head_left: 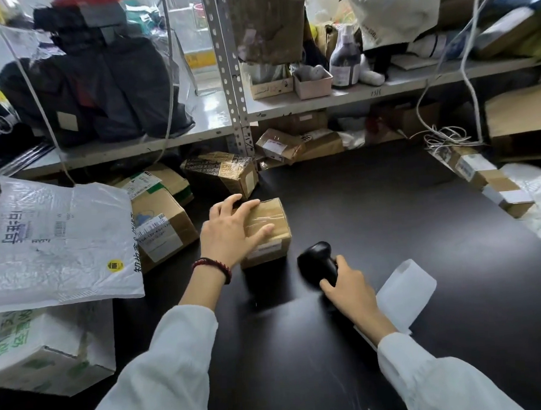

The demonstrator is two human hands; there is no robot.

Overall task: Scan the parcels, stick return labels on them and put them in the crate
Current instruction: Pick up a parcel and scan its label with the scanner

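Centre frame, the left hand [233, 228] lay spread on a taped cardboard parcel [271, 219]; the right hand [350, 290] gripped a black barcode scanner [316, 259].

On the dark glossy surface [388, 214], the left hand [233, 228] rests with spread fingers [247, 204] on top of a small brown cardboard parcel [274, 233] sealed with clear tape. Nearer and to the right, the right hand [350, 287] grips a black handheld scanner [317, 260], whose blurred head sits near the parcel's corner. A curled white paper strip [407, 291] lies beside that wrist. Far left, a white plastic mailer bag [58, 241] overlaps a larger labelled cardboard box [162, 229].
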